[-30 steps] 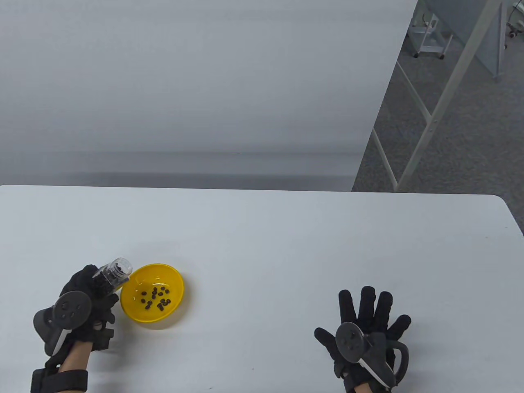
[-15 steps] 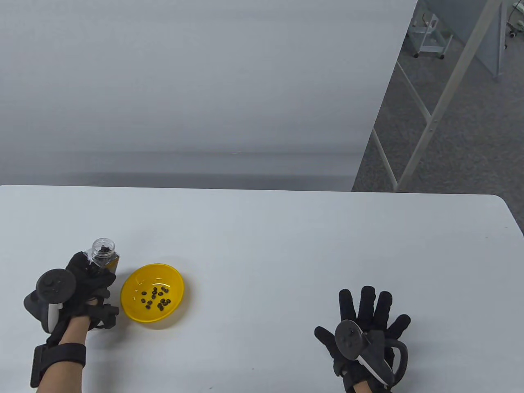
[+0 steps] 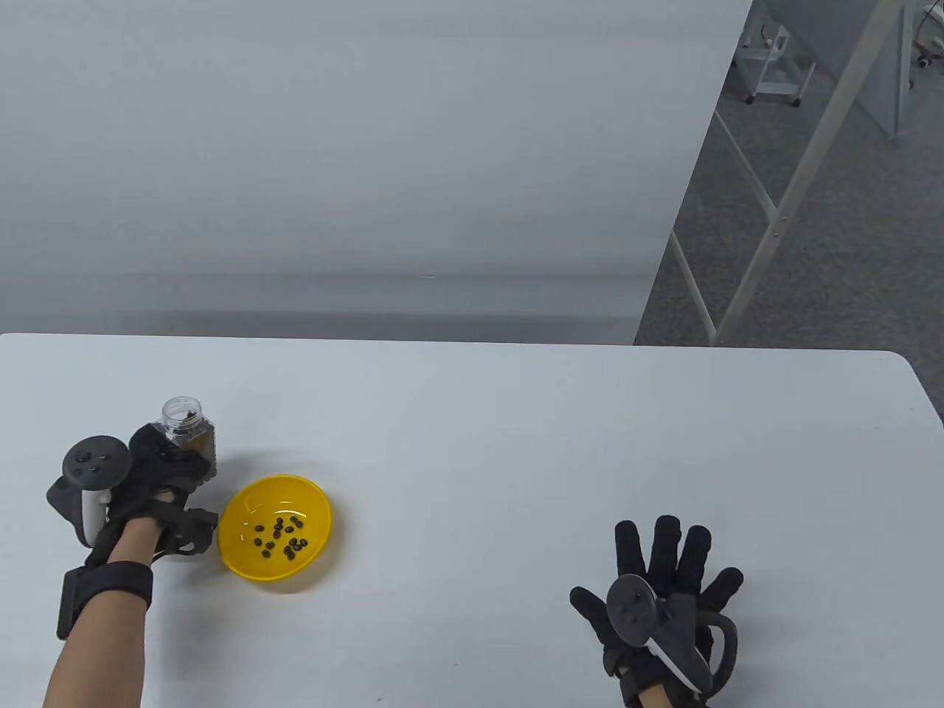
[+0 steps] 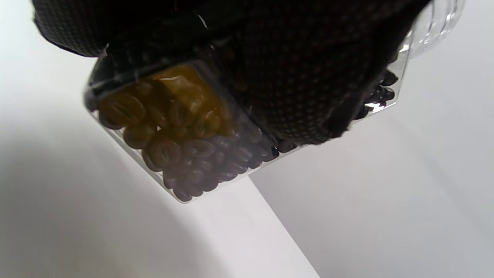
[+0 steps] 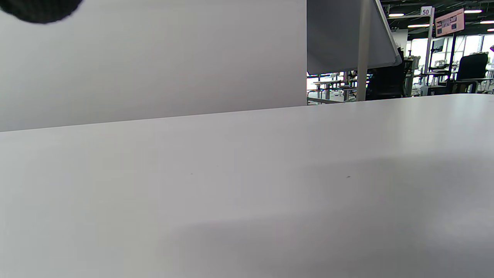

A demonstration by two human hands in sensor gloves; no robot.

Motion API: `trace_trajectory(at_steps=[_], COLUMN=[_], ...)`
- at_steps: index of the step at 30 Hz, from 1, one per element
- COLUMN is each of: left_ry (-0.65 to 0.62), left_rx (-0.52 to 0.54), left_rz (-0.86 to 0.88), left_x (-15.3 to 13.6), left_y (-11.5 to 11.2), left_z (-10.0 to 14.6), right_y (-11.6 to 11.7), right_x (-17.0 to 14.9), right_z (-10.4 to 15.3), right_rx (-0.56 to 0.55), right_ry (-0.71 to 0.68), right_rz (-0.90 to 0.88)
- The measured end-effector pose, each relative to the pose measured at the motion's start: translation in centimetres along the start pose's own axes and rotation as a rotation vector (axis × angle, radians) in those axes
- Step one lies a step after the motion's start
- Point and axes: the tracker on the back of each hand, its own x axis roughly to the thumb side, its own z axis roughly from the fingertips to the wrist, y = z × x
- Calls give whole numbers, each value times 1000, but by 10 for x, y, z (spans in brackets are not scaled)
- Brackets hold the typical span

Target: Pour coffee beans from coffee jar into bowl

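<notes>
A clear coffee jar (image 3: 188,429) with dark beans stands upright, mouth up and uncapped, at the left of the white table (image 3: 472,442). My left hand (image 3: 158,472) grips its body from the near side. In the left wrist view the jar (image 4: 173,146) shows its bean-filled base just off the table, with my gloved fingers (image 4: 301,69) wrapped over it. A yellow bowl (image 3: 243,509) with several beans (image 3: 280,537) sits just right of and nearer than the jar. My right hand (image 3: 667,582) lies flat and spread on the table at the right, holding nothing.
The table's far edge runs across the table view with a grey wall panel behind it. The table's rounded right corner (image 3: 911,369) is at the far right, with floor and metal frames (image 3: 774,221) beyond it. A gloved fingertip (image 5: 38,9) shows at the right wrist view's top left.
My left hand has turned the jar from tilted over the bowl's rim back to upright and carried it up and left, away from the bowl. The right hand has stayed put.
</notes>
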Motion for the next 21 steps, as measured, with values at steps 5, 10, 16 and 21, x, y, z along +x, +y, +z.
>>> trace_trajectory(at_steps=[5,10,16,21], left_ry=[58,95,107,101], left_rx=[-30,-56,-75,-55], left_rz=[25,85,91,37], left_x=[-13,-26,-34,-37], left_y=[0,-2,-7,-10], left_z=[-10,-16,-20,-17], right_y=[1,1,2,2], right_x=[0,0,0,0], right_z=[0,-1,-1,-2], right_rx=[7,10,20,24], right_ry=[3,8,14,12], right_rz=[7,5,7,7])
